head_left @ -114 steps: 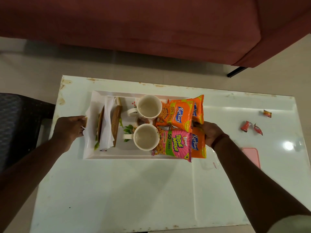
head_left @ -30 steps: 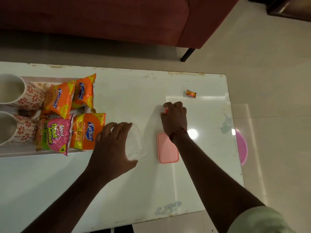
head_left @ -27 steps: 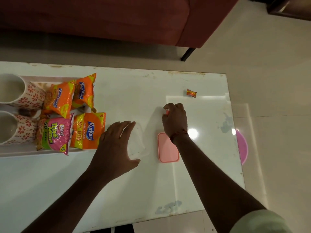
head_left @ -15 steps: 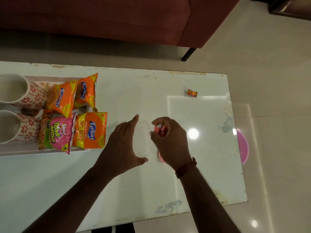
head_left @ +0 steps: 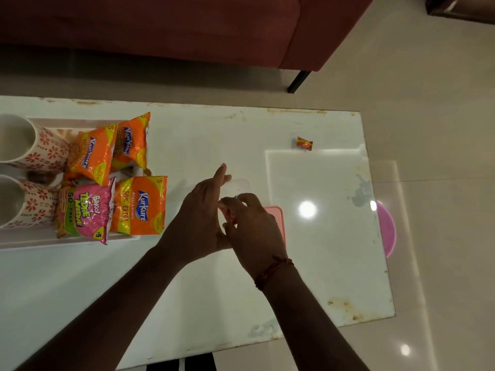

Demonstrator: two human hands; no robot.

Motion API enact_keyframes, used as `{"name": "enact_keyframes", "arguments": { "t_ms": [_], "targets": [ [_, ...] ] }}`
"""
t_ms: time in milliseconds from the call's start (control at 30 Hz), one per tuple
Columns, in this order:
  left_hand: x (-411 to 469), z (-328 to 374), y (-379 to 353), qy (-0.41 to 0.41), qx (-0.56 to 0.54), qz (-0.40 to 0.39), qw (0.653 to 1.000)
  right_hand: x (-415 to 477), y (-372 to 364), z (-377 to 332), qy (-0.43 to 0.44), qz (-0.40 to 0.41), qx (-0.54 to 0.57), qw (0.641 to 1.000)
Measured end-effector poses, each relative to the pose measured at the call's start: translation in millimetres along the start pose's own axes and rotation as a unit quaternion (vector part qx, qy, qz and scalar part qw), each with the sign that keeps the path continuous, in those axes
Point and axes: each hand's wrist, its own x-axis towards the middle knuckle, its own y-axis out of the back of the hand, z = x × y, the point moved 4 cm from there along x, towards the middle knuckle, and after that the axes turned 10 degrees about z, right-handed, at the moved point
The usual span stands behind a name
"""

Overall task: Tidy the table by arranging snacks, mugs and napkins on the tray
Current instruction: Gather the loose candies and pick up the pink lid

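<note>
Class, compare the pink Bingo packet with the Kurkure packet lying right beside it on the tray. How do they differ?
The Bingo packet is pink and green; the Kurkure packet is orange and yellow. The Bingo packet lies nearer the mugs; the Kurkure packet overhangs the tray's right edge. Both lie flat, sealed, printed face up.

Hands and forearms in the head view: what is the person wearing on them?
Both forearms are bare, no sleeves in sight. The right hand has a reddish thread band around its wrist and what looks like a small ring on one finger. The left hand shows no glove, band or watch.
</note>
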Motion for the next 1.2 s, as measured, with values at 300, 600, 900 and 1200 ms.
{"name": "enact_keyframes", "arguments": {
  "t_ms": [300,600,900,1200],
  "targets": [
    [10,-9,-1,0.027,0.072,-0.014,0.997,29,47,34,-0.030,0.235,0.081,0.968],
    [11,-17,7,0.031,0.060,-0.026,0.997,135,52,127,-0.109,0.124,-0.063,0.984],
    [15,-19,7,0.026,0.067,-0.038,0.997,169,41,144,-0.099,0.128,-0.141,0.977],
    [20,-18,6,0.020,0.067,-0.039,0.997,120,41,110,-0.155,0.180,0.031,0.971]
  ]
}}
